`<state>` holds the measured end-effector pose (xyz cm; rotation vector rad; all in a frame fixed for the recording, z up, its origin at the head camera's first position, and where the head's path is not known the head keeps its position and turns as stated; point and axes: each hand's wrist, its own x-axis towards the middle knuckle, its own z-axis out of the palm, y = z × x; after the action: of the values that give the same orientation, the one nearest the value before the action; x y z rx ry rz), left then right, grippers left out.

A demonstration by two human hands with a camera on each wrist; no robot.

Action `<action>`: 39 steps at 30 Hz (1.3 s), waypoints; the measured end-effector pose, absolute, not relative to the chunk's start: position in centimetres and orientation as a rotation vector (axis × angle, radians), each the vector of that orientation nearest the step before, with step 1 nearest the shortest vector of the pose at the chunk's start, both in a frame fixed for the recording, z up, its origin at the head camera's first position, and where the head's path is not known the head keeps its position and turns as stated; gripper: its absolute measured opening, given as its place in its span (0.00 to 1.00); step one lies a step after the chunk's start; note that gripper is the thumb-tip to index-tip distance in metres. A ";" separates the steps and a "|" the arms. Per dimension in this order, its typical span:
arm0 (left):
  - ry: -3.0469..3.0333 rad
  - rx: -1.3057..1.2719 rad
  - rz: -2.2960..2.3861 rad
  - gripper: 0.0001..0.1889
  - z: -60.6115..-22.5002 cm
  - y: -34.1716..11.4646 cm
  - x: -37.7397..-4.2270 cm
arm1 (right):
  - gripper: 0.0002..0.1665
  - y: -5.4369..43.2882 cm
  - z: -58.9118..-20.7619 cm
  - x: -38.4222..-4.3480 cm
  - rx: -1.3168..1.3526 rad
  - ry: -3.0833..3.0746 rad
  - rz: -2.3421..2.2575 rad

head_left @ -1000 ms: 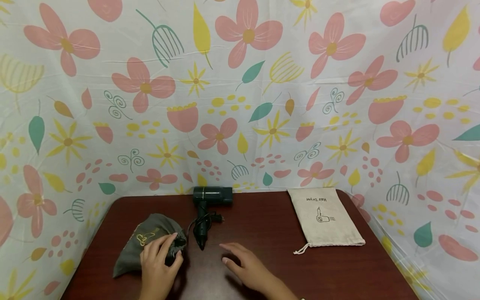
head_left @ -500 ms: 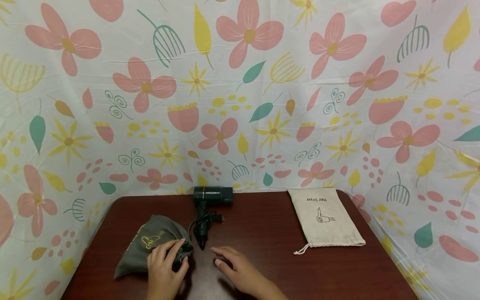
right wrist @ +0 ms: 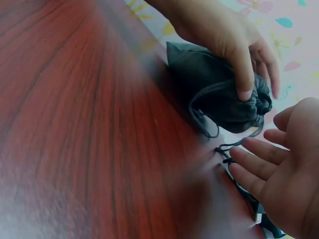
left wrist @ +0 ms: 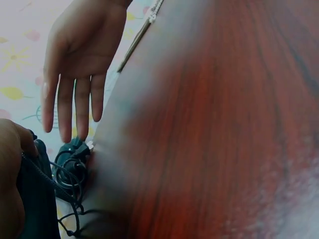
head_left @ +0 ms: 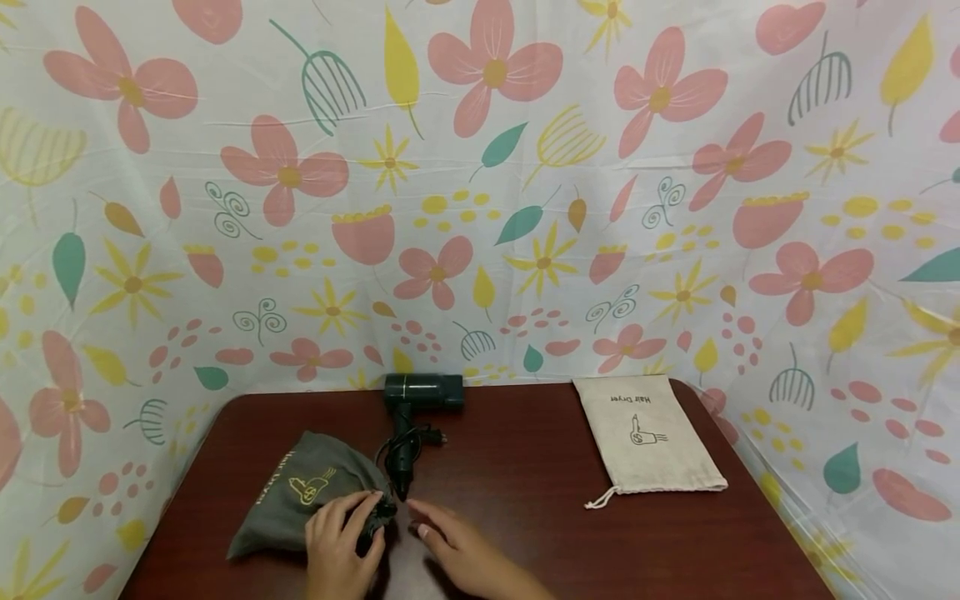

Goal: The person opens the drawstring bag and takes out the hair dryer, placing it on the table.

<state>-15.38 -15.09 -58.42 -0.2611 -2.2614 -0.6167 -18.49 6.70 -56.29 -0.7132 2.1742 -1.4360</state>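
A dark grey drawstring bag [head_left: 281, 512] with a yellow hair dryer drawing lies at the left of the table, its mouth gathered. My left hand [head_left: 341, 542] grips it near that mouth; in the right wrist view the thumb lies along one side of the bag [right wrist: 209, 79] and the fingers are across the top. My right hand [head_left: 465, 550] is just right of the mouth and holds nothing. Its fingers are extended in the left wrist view, where the palm of this hand [left wrist: 84, 59] shows. A dark cord loop hangs from the bag. What the bag contains is hidden.
Behind the hands, a dark green hair dryer [head_left: 423, 392] with its cord wound round the handle lies at the table's back edge. A beige drawstring bag [head_left: 652, 467] labelled "Hair Dryer" lies flat at the right. A flower-patterned curtain [head_left: 510, 208] stands behind the brown table [head_left: 600, 550].
My left hand has shifted right with the bag's mouth, and the bag's printed side shows more. My right hand has moved left, closer to the mouth.
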 end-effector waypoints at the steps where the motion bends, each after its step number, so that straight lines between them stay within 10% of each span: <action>1: -2.267 -0.259 -0.616 0.29 -58.5 -15.0 -15.3 | 0.29 6.6 -56.4 -18.5 -0.715 2.136 -1.461; 39: -2.190 -0.174 -0.749 0.21 -56.8 -15.4 -15.6 | 0.29 4.6 -57.7 -18.4 -0.513 1.741 -1.859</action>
<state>-15.56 -15.42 -56.77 -0.1736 -2.1899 -0.7493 -18.40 4.63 -57.73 -0.5125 1.7409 -1.8589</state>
